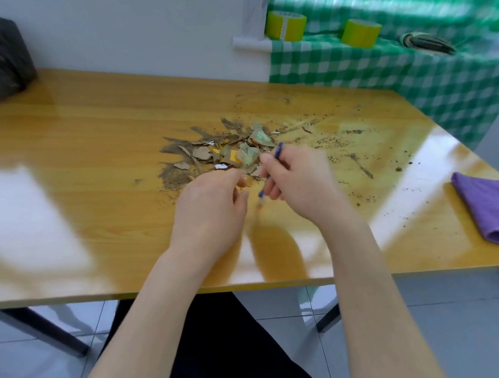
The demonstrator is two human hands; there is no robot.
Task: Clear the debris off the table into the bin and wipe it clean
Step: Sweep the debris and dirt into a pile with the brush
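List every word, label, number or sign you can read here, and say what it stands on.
No text can be read in this view.
Leftmost yellow tape roll on the green checked cloth: dark marks on its inner core, too blurred to read.
Heap of torn paper and cardboard scraps: no legible print.
Thin blue stick held in the right hand: no marking visible.

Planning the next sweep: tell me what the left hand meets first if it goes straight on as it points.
Likely the debris pile, just ahead of the left hand; depth is unclear.
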